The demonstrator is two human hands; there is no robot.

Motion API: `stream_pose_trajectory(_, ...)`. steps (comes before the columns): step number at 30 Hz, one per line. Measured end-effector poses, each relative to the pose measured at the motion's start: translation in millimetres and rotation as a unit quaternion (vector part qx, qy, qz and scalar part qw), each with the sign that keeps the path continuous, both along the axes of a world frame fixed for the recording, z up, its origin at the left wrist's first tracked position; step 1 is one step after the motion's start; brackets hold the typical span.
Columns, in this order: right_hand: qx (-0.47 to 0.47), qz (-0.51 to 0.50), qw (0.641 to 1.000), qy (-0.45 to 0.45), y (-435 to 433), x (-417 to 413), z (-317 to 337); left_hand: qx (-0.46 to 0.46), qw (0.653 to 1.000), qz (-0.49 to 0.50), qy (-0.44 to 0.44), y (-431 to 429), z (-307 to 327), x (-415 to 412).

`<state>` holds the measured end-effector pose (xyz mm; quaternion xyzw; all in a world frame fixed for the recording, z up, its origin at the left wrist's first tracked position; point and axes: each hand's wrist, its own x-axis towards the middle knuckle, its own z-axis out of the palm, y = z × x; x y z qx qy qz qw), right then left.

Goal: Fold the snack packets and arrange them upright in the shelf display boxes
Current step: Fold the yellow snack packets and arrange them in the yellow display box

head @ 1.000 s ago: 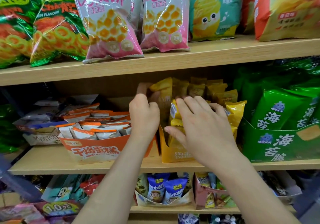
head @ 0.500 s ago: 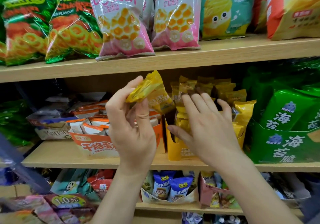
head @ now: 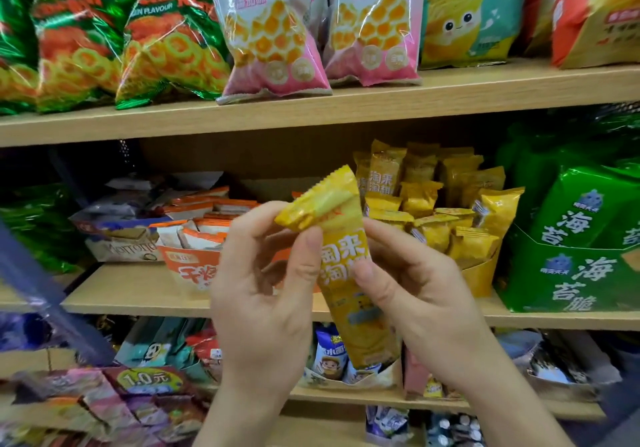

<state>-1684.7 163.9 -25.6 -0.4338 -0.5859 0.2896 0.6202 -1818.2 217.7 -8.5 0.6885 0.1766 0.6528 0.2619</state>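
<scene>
A long yellow snack packet (head: pixel 349 294) hangs in front of the middle shelf, its top end bent over to the left. My left hand (head: pixel 266 284) pinches the folded top between thumb and fingers. My right hand (head: pixel 412 273) grips the packet's middle from the right, thumb on its front. Behind them, the yellow display box (head: pixel 479 275) on the middle shelf holds several matching yellow packets (head: pixel 436 200) standing upright.
An orange display box (head: pixel 187 270) of white and orange packets stands left of the yellow one, a green seaweed box (head: pixel 568 273) to the right. Large snack bags line the upper shelf (head: pixel 381 103). More small packets fill the lower shelf (head: pixel 332 360).
My left hand pulled a yellow packet out of the box and brought it forward. My right hand left the box and took hold of the packet's middle; the top is now folded over.
</scene>
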Motion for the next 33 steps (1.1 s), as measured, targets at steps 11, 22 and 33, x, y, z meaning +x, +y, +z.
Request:
stream_pose_trajectory(11,-0.062,-0.058,0.996,0.012,-13.2,-0.3,-14.7,-0.224,0.969,-0.099,-0.045,-2.4,-9.7,-1.6)
stream_pose_trajectory(22,-0.046,-0.081,0.995,0.038,-22.5,-6.0,-5.5,-0.240,0.964,-0.113,-0.017,-7.5,-15.5,-0.7)
stream_pose_trajectory(33,-0.066,-0.072,0.994,0.057,-23.9,-3.8,-6.6,-0.283,0.938,-0.203,0.008,-0.7,-13.3,-9.1)
